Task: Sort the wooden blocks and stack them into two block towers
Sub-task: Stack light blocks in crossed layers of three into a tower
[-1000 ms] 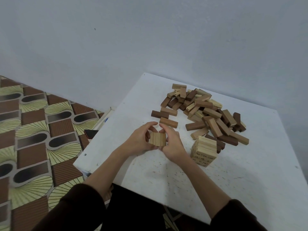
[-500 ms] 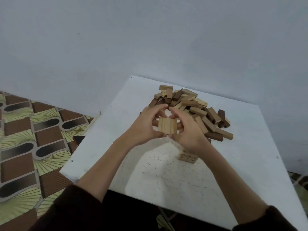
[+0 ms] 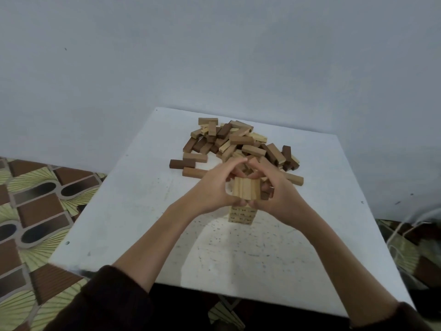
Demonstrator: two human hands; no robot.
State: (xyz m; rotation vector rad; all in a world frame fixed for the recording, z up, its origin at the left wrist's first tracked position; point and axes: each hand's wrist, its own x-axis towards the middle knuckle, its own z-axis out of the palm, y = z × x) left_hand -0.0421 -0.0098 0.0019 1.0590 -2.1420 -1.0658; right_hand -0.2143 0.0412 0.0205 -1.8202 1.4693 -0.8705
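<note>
White table [image 3: 133, 211]; both hands [image 3: 245, 187] grip pale blocks [image 3: 247, 188] above tower [image 3: 242, 214].

**Dim, flat light and a soft wide-angle view**

The light is dull and even – no glare anywhere. Soft shadows of the arms fall on the table [image 3: 133, 211] toward its near edge. Detail is smeared throughout, and straight lines bow outward toward the frame's edges.

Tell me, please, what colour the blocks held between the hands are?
Light, pale wood, matching the tower below; the held blocks show best in the head view.
</note>
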